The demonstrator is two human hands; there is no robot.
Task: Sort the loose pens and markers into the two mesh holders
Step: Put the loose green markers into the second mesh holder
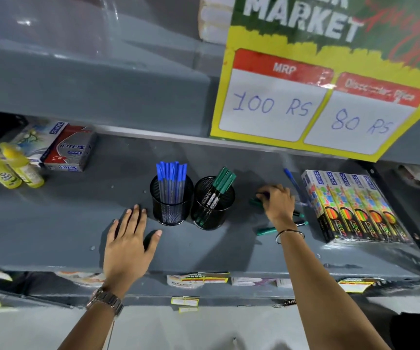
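Two black mesh holders stand side by side on the grey shelf. The left holder [171,205] is filled with several blue-capped pens. The right holder [212,205] has a few green markers leaning in it. My right hand [278,202] is curled down over a green marker [255,202] lying on the shelf to the right of the holders, fingers around it. More loose green markers [267,231] and a blue pen [292,183] lie beside that hand. My left hand [128,238] rests flat on the shelf, fingers spread, just left of the blue-pen holder.
A row of colourful marker boxes [350,205] sits at the right. Two yellow bottles [9,168] and a few boxes [65,147] stand at the back left. A yellow price sign [317,97] hangs from the shelf above.
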